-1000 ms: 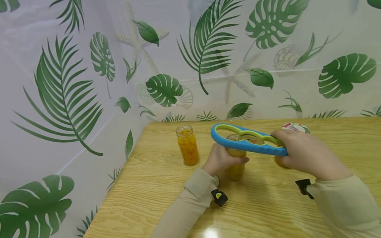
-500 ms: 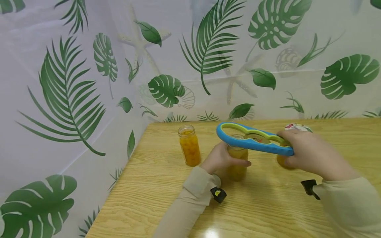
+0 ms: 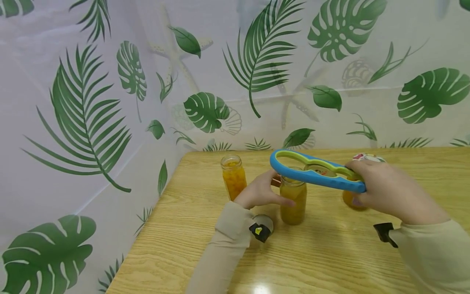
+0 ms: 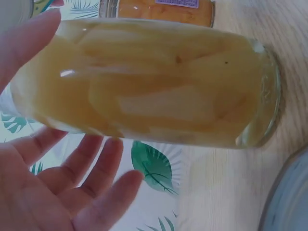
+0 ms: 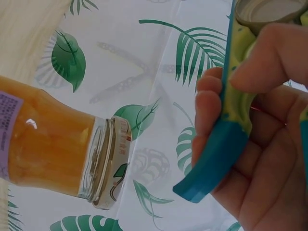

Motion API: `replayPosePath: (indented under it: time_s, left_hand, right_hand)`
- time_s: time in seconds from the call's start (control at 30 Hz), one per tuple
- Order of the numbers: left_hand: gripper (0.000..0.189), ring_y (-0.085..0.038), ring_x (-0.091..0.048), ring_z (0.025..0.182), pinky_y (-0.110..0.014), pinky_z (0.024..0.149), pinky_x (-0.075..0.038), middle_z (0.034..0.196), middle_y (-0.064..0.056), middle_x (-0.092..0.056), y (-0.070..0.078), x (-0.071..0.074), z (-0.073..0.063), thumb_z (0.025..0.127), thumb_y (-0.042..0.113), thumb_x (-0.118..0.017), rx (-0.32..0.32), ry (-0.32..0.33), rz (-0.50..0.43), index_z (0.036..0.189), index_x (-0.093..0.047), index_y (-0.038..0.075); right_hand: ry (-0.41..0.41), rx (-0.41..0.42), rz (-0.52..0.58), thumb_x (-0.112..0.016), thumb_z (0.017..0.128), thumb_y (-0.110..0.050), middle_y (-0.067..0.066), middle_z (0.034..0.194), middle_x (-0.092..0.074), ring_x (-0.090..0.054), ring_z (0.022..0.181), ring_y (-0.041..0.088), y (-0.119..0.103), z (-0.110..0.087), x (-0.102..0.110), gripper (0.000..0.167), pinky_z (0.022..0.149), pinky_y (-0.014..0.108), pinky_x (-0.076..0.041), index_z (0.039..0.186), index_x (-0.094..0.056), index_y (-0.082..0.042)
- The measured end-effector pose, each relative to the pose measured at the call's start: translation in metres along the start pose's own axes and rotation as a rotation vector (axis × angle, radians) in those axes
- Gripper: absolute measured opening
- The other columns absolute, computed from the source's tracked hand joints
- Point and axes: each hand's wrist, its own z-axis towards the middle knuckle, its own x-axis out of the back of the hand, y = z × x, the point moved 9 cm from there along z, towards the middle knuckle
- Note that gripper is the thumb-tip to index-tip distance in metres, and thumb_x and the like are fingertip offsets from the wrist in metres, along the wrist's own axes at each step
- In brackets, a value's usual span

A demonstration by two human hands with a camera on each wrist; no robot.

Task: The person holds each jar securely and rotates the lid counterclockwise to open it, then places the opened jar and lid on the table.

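My left hand [image 3: 260,191] is spread beside a glass jar of pale yellow fruit pieces [image 3: 293,208], which stands upright with no lid on. In the left wrist view the fingers [image 4: 108,163] are apart and relaxed below the jar's side, and the thumb overlaps its neck end. My right hand [image 3: 389,190] grips a blue and yellow jar opener [image 3: 308,174] by one end, tilted above the lidless jar. A metal lid [image 3: 320,170] sits inside the opener's ring; the right wrist view shows its rim near the thumb.
Left of the left hand stands a lidless jar of orange fruit [image 3: 234,176], partly hidden. Behind the right hand is a jar of orange fruit [image 5: 53,139] with a printed lid [image 5: 115,163] on. A round lid [image 3: 265,221] lies under the left wrist on the wooden table [image 3: 176,245].
My left hand has let go of the pale yellow fruit jar and moved left, uncovering the round lid on the table. The jar opener has shifted slightly right.
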Motion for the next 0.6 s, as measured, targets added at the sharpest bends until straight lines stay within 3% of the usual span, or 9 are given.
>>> replayPosePath:
  time_s: [0.2, 0.4, 0.6]
  left_hand:
    - [0.059, -0.012, -0.049, 0.094, -0.023, 0.076, -0.043, 0.107, 0.006, -0.053, 0.0035, -0.0023, 0.0004, 0.065, 0.021, -0.079, -0.013, 0.017, 0.010, 0.116, -0.050, 0.016]
    - [0.056, -0.013, -0.049, 0.098, -0.024, 0.081, -0.042, 0.109, 0.007, -0.053, 0.0023, -0.0026, 0.0009, 0.064, 0.022, -0.080, 0.002, 0.059, 0.018, 0.113, -0.051, 0.017]
    - [0.054, -0.011, -0.050, 0.099, -0.027, 0.085, -0.042, 0.109, 0.007, -0.054, 0.0037, -0.0004, 0.0041, 0.065, 0.020, -0.079, -0.041, 0.159, 0.019, 0.112, -0.052, 0.016]
  right_hand:
    - [-0.018, -0.004, -0.009, -0.075, 0.063, -0.013, 0.002, 0.077, -0.051, -0.044, 0.066, 0.020, 0.0003, 0.0003, -0.0033, 0.052, 0.055, 0.034, -0.039, 0.107, -0.052, 0.001]
    - [0.018, 0.032, -0.020, -0.072, 0.065, -0.015, 0.002, 0.076, -0.049, -0.043, 0.066, 0.019, -0.0031, -0.0002, -0.0017, 0.044, 0.056, 0.033, -0.038, 0.102, -0.055, 0.000]
    - [0.030, 0.042, -0.022, -0.071, 0.064, -0.015, 0.002, 0.077, -0.049, -0.042, 0.067, 0.019, -0.0043, 0.0005, -0.0013, 0.042, 0.056, 0.034, -0.038, 0.101, -0.055, 0.000]
